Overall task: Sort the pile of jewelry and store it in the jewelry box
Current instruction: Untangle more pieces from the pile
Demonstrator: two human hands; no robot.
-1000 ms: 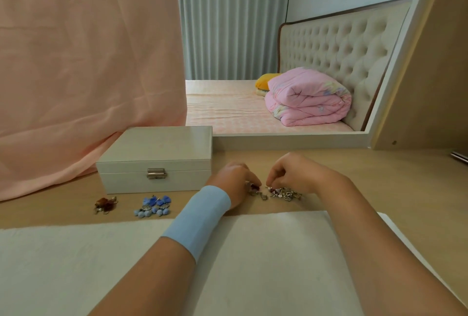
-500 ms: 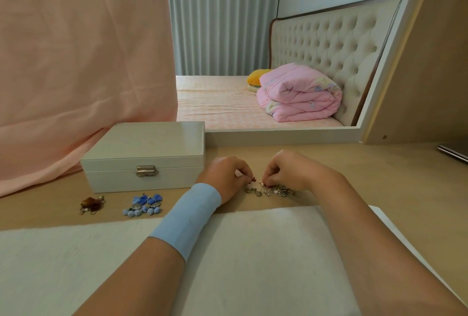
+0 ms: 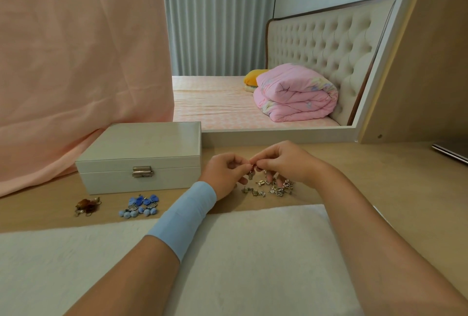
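One small jewelry piece (image 3: 251,175) is pinched between left hand (image 3: 225,176) and right hand (image 3: 286,163), above the jewelry pile (image 3: 274,188). The closed jewelry box (image 3: 141,158) is placed leftward, nearer the left hand.

Nearer you than your fingers (image 3: 266,163), a white mat (image 3: 253,252) covers the desk (image 3: 367,169). Beyond them, a folded pink quilt (image 3: 296,93) lies on the bed (image 3: 215,98). Peach cloth (image 3: 76,62) hangs far to their left.
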